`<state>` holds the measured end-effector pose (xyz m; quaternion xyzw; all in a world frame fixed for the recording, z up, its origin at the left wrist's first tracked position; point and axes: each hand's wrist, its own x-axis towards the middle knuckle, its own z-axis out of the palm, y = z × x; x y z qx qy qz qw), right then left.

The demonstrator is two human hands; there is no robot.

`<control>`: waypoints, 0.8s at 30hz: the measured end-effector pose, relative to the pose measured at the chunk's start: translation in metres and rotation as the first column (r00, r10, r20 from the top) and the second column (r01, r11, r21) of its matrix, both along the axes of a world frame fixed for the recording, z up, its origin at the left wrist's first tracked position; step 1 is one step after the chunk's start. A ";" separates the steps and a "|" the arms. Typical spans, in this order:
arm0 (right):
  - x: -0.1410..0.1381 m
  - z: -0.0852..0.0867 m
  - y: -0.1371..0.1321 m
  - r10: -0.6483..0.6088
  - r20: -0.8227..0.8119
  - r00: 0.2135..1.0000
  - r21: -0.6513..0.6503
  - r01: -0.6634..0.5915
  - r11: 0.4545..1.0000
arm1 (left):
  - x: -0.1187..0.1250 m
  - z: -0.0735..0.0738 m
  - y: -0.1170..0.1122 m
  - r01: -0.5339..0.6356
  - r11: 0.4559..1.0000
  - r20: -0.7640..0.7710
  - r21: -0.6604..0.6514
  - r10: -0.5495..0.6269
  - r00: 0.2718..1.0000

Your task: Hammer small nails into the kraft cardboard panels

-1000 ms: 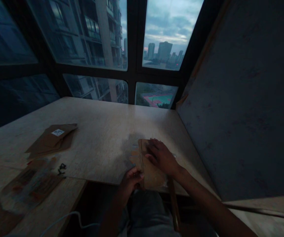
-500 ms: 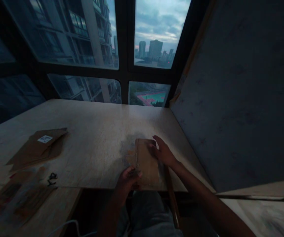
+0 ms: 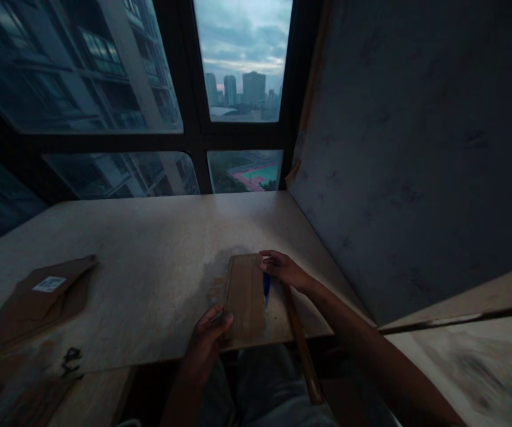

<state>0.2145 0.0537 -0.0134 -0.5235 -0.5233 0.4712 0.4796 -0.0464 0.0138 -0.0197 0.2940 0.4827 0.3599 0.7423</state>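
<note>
A small brown cardboard piece [image 3: 243,295] lies near the front edge of the wooden table [image 3: 149,261]. My left hand [image 3: 209,336] grips its near left corner, thumb on top. My right hand [image 3: 282,270] is at its far right edge, fingers pinched round a thin blue thing [image 3: 266,287] that lies along the cardboard's right side; I cannot make out what it is. A long brown wooden stick [image 3: 301,344] runs from under my right wrist towards me, past the table edge.
Flat brown cardboard packets with a white label [image 3: 33,299] lie at the left. Small dark bits [image 3: 71,360] sit near the front left. A large grey board [image 3: 416,148] leans along the table's right side. Windows stand behind the table.
My right hand slid off the top of the cardboard to its right edge and now pinches a blue thing. The camera turned right, so the table contents shifted left.
</note>
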 end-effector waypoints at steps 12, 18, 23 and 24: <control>0.002 -0.016 -0.004 0.191 -0.070 0.979 0.061 -0.187 0.981 | 0.003 0.019 -0.001 -0.121 0.993 -0.013 0.001 0.121 0.993; -0.002 -0.027 -0.013 0.186 -0.095 0.978 0.051 -0.182 0.982 | -0.009 0.030 -0.001 -0.176 0.984 -0.058 -0.012 0.175 0.983; -0.008 -0.024 -0.015 0.062 -0.107 0.992 0.036 -0.058 0.998 | -0.017 0.040 0.000 -0.101 0.995 -0.065 -0.007 0.100 0.993; -0.010 -0.021 -0.016 0.026 -0.113 0.993 0.037 -0.022 0.999 | -0.016 0.041 0.000 -0.082 0.997 -0.061 -0.013 0.081 0.995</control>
